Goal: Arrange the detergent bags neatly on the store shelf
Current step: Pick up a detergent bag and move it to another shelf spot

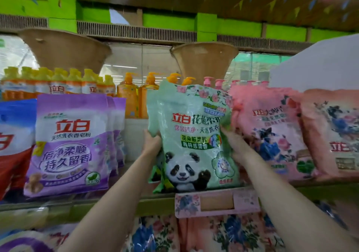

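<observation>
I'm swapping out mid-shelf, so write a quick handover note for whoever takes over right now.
Left hand and right hand grip the green panda bag by its sides; it stands on the shelf edge.
Purple bags stand in a row to its left, pink bags lean on its right.
Done: purple row looks tidy.
Left: seat the green bag, straighten the pink ones.

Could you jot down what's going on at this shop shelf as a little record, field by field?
Held item: green panda bag, upright on the shelf edge
Left hand: grips the bag's left side
Right hand: grips the bag's right side
To the left: purple bags, standing in a row
To the right: pink bags, leaning
Behind: orange pump bottles
Gap: open space between purple and green bags
</observation>
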